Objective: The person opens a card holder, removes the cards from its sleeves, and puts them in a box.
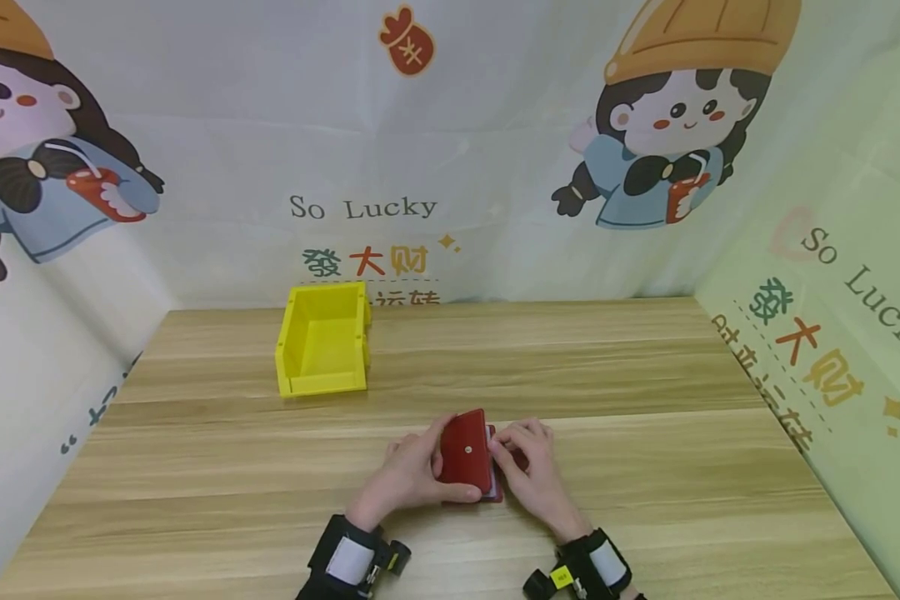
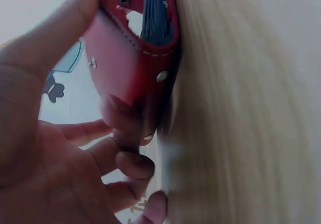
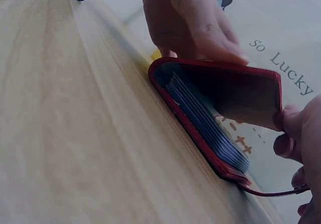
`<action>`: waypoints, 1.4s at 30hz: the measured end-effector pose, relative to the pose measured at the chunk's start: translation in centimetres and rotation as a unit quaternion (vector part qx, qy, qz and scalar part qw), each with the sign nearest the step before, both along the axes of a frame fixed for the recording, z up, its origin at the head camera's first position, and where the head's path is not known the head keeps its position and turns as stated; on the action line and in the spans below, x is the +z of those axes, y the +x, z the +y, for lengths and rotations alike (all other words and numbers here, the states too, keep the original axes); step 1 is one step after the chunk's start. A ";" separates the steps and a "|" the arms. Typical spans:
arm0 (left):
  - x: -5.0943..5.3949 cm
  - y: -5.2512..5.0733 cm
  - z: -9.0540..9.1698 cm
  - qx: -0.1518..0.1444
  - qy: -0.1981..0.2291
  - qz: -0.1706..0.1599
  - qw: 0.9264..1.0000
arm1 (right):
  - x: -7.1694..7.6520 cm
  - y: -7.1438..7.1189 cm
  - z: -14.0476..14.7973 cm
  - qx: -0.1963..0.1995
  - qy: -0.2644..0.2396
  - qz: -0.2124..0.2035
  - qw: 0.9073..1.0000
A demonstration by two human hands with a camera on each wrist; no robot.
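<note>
A red card holder point(image 1: 461, 458) with a metal snap on its cover rests on the table, partly opened. Its cover point(image 3: 246, 91) stands lifted at an angle over a stack of clear card sleeves point(image 3: 210, 133). My left hand point(image 1: 405, 475) grips the holder from the left, thumb along the near edge, fingers near the spine. At the cover's free edge, my right hand point(image 1: 531, 467) pinches with thumb and fingertips. A thin strap point(image 3: 273, 193) runs from the lower cover toward the right hand's lower fingers. Stitching and metal rivets point(image 2: 161, 76) show on the spine side.
A yellow plastic bin point(image 1: 283, 346) stands at the table's back left, beyond the left hand. The wood-grain table point(image 1: 645, 433) meets printed cloth walls point(image 1: 495, 167) at the back and sides.
</note>
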State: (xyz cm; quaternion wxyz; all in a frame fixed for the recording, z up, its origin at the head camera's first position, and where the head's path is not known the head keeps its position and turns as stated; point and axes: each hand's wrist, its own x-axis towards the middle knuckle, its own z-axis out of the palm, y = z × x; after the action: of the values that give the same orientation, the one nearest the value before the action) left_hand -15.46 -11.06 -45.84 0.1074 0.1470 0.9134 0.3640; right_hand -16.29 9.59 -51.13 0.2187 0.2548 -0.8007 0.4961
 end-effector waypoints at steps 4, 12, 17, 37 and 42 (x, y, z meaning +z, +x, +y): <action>0.3 0.1 0.4 -0.012 0.018 0.021 1.000 | 0.1 0.1 0.0 0.032 -0.017 -0.010 0.999; 0.6 0.2 0.2 -0.048 0.089 0.004 0.995 | 0.6 0.3 0.0 0.078 -0.037 -0.044 0.995; 1.2 0.4 0.2 -0.034 0.103 -0.007 0.994 | 0.5 0.3 -0.2 0.105 -0.037 -0.030 0.993; 2.1 1.4 -3.6 0.114 0.105 -0.028 0.988 | 0.4 0.3 -0.3 -0.078 0.098 -0.109 0.986; 1.9 1.5 -4.6 0.116 0.069 -0.010 0.991 | 0.6 0.5 -0.2 -0.086 0.138 -0.103 0.981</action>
State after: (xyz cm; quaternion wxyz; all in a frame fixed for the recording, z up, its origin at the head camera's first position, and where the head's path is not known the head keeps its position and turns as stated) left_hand -13.93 -15.69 -43.93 0.0630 0.0431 0.8960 0.4375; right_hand -15.83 9.39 -50.58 0.1399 0.1607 -0.8986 0.3835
